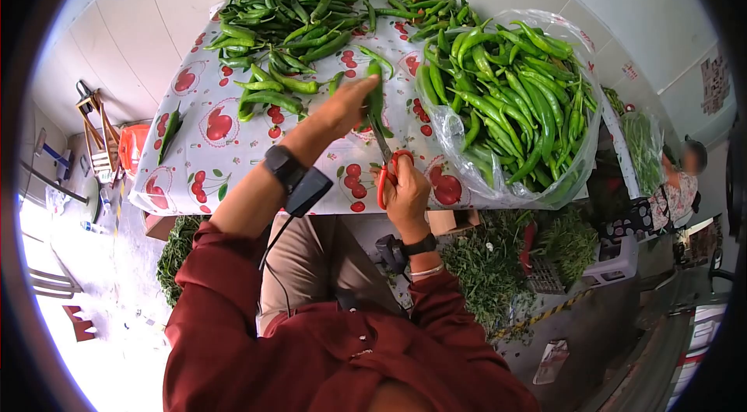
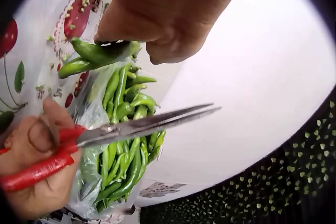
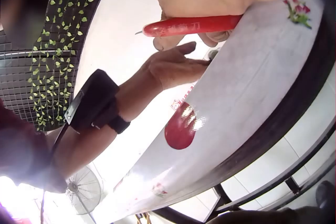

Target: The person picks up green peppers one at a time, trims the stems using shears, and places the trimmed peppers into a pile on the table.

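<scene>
Peppers (image 1: 537, 101) inside clear plastic bag (image 1: 455, 140)

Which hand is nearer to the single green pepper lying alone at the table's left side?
Left. The left hand is right of the pepper, apart from it; the right hand, holding the scissors, is farther right.

Scissors (image 2: 121, 130): one; pepper-filled bag (image 1: 450, 132): one; peppers (image 1: 292, 11): dozens.

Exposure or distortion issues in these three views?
Head: fisheye curvature, black surround, floor at left nearly blown out; left wrist: wall washed out, corners dark, scissors easy to make out; right wrist: strong glare lower left by the fan, glints on the tablecloth print, upper left dark and blurry.
</scene>
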A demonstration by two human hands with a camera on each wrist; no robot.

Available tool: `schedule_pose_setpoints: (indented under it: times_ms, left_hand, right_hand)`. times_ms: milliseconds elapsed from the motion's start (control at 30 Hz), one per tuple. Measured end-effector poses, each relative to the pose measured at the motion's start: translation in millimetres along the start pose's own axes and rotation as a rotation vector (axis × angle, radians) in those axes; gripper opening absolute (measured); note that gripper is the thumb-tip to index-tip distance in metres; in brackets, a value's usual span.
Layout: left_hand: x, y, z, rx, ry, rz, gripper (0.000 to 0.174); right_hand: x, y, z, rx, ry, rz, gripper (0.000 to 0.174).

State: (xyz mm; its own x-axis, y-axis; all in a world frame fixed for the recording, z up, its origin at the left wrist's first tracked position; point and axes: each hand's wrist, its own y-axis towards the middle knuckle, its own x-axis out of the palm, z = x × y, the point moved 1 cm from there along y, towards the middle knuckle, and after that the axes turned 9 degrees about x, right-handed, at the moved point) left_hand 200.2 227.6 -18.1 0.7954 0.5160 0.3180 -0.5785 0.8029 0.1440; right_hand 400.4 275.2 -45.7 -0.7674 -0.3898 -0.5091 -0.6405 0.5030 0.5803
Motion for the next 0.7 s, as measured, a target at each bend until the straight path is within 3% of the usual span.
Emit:
schedule_pose_setpoints:
  times_ms: [100, 167, 233, 300, 433, 533, 700]
  left_hand:
    - [31, -3, 10, 0.018, -0.047, 0.031, 0.037]
    - [29, -15, 21, 0.273, 0.417, -0.070, 0.046]
    - [16, -23, 29, 0.243, 0.534, -0.058, 0.045]
    - [-4, -42, 40, 0.310, 0.721, 0.030, 0.035]
    - [-63, -66, 52, 0.604, 1.282, 0.205, 0.037]
    - [-89, -86, 59, 0.438, 1.515, 0.201, 0.038]
    - [-89, -91, 54, 0.432, 1.690, 0.184, 0.039]
  right_hand:
    - [-2, 1, -3, 0.007, 0.004, 0.012, 0.035]
    - [-4, 1, -5, 0.010, -0.003, 0.008, 0.035]
    - [-3, 1, -4, 0.016, -0.005, 0.011, 0.035]
    - [-1, 1, -3, 0.006, -0.010, 0.010, 0.042]
    - [0, 0, -2, 0.019, 0.001, 0.012, 0.041]
    - [0, 2, -2, -0.011, -0.008, 0.017, 0.040]
    - [0, 1, -3, -0.007, -0.048, 0.013, 0.041]
